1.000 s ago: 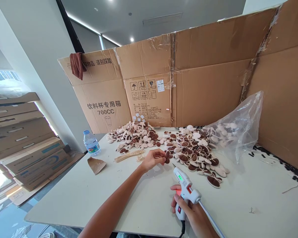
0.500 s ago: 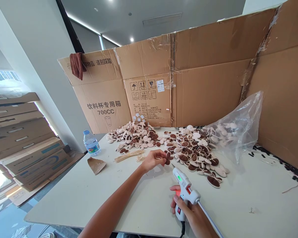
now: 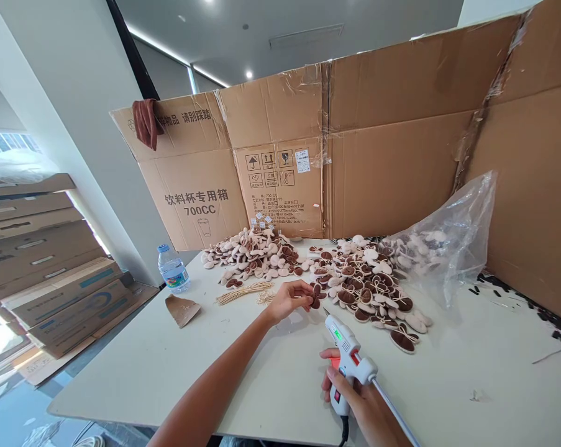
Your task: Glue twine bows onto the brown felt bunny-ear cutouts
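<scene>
Between the fingertips of my left hand [image 3: 289, 301] is a small dark brown felt piece with rounded lobes [image 3: 316, 297]. My right hand [image 3: 350, 391] is wrapped around a white hot glue gun [image 3: 343, 347] with a lit green display and a glue stick in its back end. The gun's nozzle points up and left, close to the brown piece; whether they touch I cannot tell. Just beyond lies a heap of brown and cream felt pieces with cords [image 3: 368, 285]. Beside my left wrist rests a bundle of pale cords [image 3: 243, 292].
A second felt heap [image 3: 256, 251] lies at the back, against a cardboard wall [image 3: 280, 124]. On the left stand a water bottle [image 3: 173, 270] and a brown scrap [image 3: 182, 310]. A clear plastic bag [image 3: 466, 230] with felt pieces sits at the right of the white table [image 3: 448, 391].
</scene>
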Demonstrator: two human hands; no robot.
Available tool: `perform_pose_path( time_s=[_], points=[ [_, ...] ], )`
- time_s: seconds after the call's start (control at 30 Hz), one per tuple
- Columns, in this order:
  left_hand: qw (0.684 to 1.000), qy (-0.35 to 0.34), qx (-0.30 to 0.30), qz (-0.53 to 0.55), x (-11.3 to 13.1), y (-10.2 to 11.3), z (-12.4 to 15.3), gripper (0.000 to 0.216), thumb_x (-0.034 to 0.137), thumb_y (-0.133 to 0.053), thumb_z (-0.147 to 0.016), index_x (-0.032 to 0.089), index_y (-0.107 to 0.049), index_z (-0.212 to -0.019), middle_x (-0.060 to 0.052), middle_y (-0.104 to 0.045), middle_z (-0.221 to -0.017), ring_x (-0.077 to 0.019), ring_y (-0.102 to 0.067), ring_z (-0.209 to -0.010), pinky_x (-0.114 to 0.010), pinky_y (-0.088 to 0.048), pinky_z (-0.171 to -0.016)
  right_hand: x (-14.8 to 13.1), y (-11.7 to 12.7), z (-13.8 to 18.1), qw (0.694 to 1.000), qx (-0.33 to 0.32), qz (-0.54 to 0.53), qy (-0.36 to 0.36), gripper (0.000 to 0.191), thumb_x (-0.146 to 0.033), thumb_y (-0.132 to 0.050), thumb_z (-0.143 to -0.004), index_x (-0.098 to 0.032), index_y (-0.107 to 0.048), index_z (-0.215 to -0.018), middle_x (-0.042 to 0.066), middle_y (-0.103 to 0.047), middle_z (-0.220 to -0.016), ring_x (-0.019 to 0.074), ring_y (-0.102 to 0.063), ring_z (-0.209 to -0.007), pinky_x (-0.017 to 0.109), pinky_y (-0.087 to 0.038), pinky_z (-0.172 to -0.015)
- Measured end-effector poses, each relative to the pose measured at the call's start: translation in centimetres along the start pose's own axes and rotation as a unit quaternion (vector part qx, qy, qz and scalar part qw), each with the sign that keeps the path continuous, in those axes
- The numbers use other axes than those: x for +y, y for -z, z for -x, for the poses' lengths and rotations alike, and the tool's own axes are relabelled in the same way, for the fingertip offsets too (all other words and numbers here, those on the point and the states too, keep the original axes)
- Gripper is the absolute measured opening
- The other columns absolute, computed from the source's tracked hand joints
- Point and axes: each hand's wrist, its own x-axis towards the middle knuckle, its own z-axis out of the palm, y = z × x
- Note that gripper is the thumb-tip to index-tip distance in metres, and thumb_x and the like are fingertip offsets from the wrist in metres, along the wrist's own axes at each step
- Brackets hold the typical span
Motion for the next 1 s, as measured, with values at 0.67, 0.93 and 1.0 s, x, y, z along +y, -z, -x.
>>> perform_pose_path(
  time_s=[0.67, 0.93, 1.0],
  points=[
    [1.000, 0.000, 0.004, 0.025, -0.3, 0.1, -0.1, 0.026, 0.026, -0.078, -0.075, 0.011, -0.071, -0.095, -0.009, -0.071, -0.082, -0.0184, -0.067, -0.070, -0.031, -0.055, -0.066, 0.1, 0.1, -0.1, 1.000, -0.003, -0.001, 0.005, 0.069, -0.078, -0.067, -0.075, -0.017, -0.067, -0.108, 0.003, -0.067, -0.066, 0.0228, -0.065, -0.058, 0.036, -0.051, -0.062],
    [1.000, 0.003, 0.011, 0.026, -0.7, 0.2, -0.3, 0.021, 0.023, -0.072, -0.075, 0.011, -0.071, -0.093, -0.008, -0.071, -0.082, -0.0213, -0.070, -0.075, -0.030, -0.055, -0.067, -0.2, -0.1, 0.1, 1.000, 0.005, -0.014, 0.007, 0.070, -0.079, -0.069, -0.072, -0.018, -0.069, -0.106, 0.003, -0.067, -0.064, 0.0230, -0.065, -0.057, 0.037, -0.051, -0.061],
    [1.000, 0.002, 0.011, 0.027, -0.8, 0.2, -0.3, 0.021, 0.023, -0.072, -0.076, 0.011, -0.071, -0.093, -0.009, -0.071, -0.084, -0.0222, -0.071, -0.078, -0.030, -0.055, -0.067, -0.3, -0.1, 0.1, 1.000, 0.003, -0.015, 0.004, 0.070, -0.079, -0.069, -0.072, -0.017, -0.069, -0.106, 0.003, -0.067, -0.064, 0.0233, -0.065, -0.057, 0.037, -0.051, -0.061]
  ],
)
